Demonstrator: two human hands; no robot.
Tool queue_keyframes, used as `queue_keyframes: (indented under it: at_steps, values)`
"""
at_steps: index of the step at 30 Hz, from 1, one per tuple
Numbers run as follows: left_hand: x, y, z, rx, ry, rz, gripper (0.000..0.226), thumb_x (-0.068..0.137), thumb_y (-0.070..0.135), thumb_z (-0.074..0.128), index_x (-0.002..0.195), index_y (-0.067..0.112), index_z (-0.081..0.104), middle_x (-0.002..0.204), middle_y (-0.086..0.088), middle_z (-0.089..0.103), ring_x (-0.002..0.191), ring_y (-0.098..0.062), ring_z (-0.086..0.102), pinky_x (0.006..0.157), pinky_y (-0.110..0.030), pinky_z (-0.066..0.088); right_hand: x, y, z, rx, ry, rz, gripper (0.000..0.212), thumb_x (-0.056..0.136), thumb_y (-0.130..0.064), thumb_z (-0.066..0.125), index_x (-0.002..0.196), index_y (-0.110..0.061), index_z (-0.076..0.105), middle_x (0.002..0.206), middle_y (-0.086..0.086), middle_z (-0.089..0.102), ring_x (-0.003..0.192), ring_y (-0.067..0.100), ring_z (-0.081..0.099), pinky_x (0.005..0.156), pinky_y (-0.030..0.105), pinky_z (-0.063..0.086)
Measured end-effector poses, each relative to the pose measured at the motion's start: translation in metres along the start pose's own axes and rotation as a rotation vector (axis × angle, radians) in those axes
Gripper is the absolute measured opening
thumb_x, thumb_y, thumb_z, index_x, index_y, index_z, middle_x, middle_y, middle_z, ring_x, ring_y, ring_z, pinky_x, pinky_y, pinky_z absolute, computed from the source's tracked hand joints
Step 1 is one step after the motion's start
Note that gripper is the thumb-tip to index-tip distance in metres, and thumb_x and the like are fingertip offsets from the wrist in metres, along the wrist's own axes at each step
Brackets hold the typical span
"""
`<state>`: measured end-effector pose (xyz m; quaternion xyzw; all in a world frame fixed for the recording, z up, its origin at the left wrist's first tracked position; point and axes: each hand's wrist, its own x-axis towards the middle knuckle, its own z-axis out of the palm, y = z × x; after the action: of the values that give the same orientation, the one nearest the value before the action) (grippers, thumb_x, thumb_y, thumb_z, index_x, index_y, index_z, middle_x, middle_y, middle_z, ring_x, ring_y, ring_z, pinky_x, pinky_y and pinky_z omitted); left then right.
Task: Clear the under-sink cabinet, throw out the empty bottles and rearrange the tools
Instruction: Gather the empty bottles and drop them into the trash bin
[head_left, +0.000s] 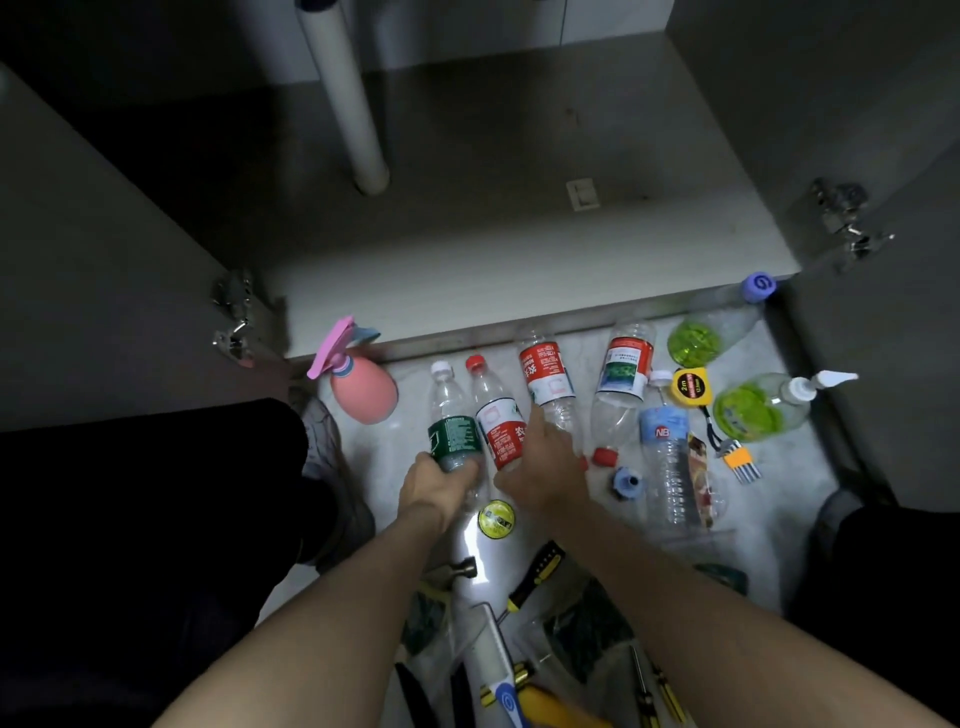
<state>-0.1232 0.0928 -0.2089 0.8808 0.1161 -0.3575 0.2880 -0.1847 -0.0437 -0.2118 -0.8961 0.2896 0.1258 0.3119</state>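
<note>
Where the frame cuts off at the bottom, the tools (540, 670) lie in a dim jumble on the floor (779, 499): one black-and-yellow screwdriver (535, 574) reads plainly, the rest are partly cropped or too dark to count. The left hand (434, 486) curls round the base of the green-label bottle (451, 415), whose print is too small to read. The right hand (543, 467) covers the lower ends of two red-label bottles (498, 415); I cannot tell whether its fingers close on either, though they seem to rest on the one to the right. Both labels carry Chinese characters, not legible here. Six clear drink bottles lie side by side before the cabinet (519, 234), whose shelf is bare except for a white pipe (348, 93). One blue-label bottle (667, 457) shows "NB". The yellow tape measure (690, 385) reads "2m". Two clear bottles with green labels (748, 408) lie at the right, and one pink spray bottle (358, 376) lies at the left.
</note>
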Motion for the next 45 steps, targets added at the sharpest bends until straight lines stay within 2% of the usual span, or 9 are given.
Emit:
queue_keyframes:
  at_steps: [5,11,16,19,23,28,35,39,45]
  values:
    - [-0.031,0.009,-0.020,-0.087,-0.045,-0.025,0.060,0.084,0.049,0.068,0.123,0.006,0.050,0.122,-0.016,0.061,0.109,-0.035,0.062,0.093,-0.045,0.054,-0.023,-0.001,-0.035,0.091,-0.078,0.165,0.102,0.067,-0.037,0.081,0.148,-0.014,0.024,0.137,0.013,0.042,0.130,0.033,0.038,0.107,0.046,0.040]
    - [-0.085,0.033,-0.039,-0.428,-0.333,-0.101,0.054,0.080,0.033,0.076,0.121,0.005,0.055,0.107,-0.020,0.068,0.077,-0.035,0.071,0.057,-0.042,0.060,-0.059,0.001,-0.091,0.213,-0.217,0.231,0.083,0.065,-0.042,0.073,0.136,-0.014,0.041,0.128,0.013,0.054,0.116,0.032,0.055,0.098,0.039,0.049]
    - [-0.130,0.062,-0.054,-0.390,-0.590,0.068,0.046,0.085,0.033,0.071,0.122,0.011,0.057,0.110,-0.017,0.071,0.087,-0.030,0.072,0.071,-0.039,0.061,-0.089,-0.004,-0.141,0.389,-0.308,0.198,0.037,0.071,-0.037,0.071,0.095,-0.014,0.057,0.098,0.009,0.064,0.083,0.022,0.062,0.066,0.031,0.050]
    - [-0.155,0.086,-0.066,-0.345,-0.569,0.221,0.042,0.085,0.026,0.070,0.122,0.011,0.057,0.118,-0.018,0.066,0.101,-0.032,0.067,0.086,-0.045,0.058,-0.101,-0.012,-0.173,0.385,-0.248,0.186,0.048,0.074,-0.041,0.072,0.108,-0.008,0.062,0.106,0.011,0.066,0.090,0.025,0.064,0.070,0.033,0.055]
    - [-0.191,0.119,-0.092,-0.284,-0.566,0.367,0.022,0.083,0.014,0.066,0.104,0.014,0.059,0.083,-0.005,0.067,0.074,-0.020,0.067,0.072,-0.036,0.058,-0.114,-0.014,-0.236,0.353,-0.145,0.171,0.060,0.073,-0.055,0.075,0.110,-0.010,0.059,0.104,0.005,0.061,0.086,0.019,0.062,0.061,0.027,0.049]
    - [-0.229,0.158,-0.121,-0.226,-0.472,0.567,0.043,0.068,0.018,0.072,0.106,0.011,0.055,0.066,-0.002,0.056,0.054,-0.016,0.051,0.056,-0.025,0.043,-0.127,-0.026,-0.314,0.540,0.029,0.163,0.071,0.069,-0.041,0.083,0.122,-0.006,0.051,0.119,0.018,0.063,0.090,0.030,0.069,0.072,0.038,0.057]
    - [-0.295,0.232,-0.143,-0.426,-0.438,0.744,0.038,0.079,0.047,0.068,0.093,0.012,0.063,0.064,-0.003,0.060,0.057,-0.022,0.055,0.062,-0.034,0.047,-0.175,-0.049,-0.411,0.699,0.319,-0.025,0.044,0.074,-0.034,0.082,0.100,-0.001,0.067,0.078,0.010,0.068,0.062,0.022,0.067,0.055,0.030,0.052]
    - [-0.345,0.254,-0.134,-0.418,-0.493,0.869,0.038,0.083,0.051,0.066,0.091,0.013,0.067,0.066,-0.001,0.067,0.048,-0.018,0.062,0.054,-0.025,0.050,-0.216,-0.010,-0.427,0.906,0.480,-0.043,0.045,0.079,-0.031,0.081,0.112,-0.002,0.068,0.095,0.011,0.070,0.078,0.022,0.068,0.078,0.038,0.058]
    - [-0.403,0.239,-0.068,-0.218,-0.519,0.999,0.049,0.081,0.056,0.066,0.103,0.013,0.072,0.097,-0.009,0.077,0.077,-0.023,0.073,0.072,-0.034,0.058,-0.290,0.079,-0.379,1.238,0.502,0.086,0.030,0.084,-0.047,0.068,0.102,-0.023,0.071,0.083,0.001,0.072,0.062,0.014,0.067,0.058,0.027,0.052]
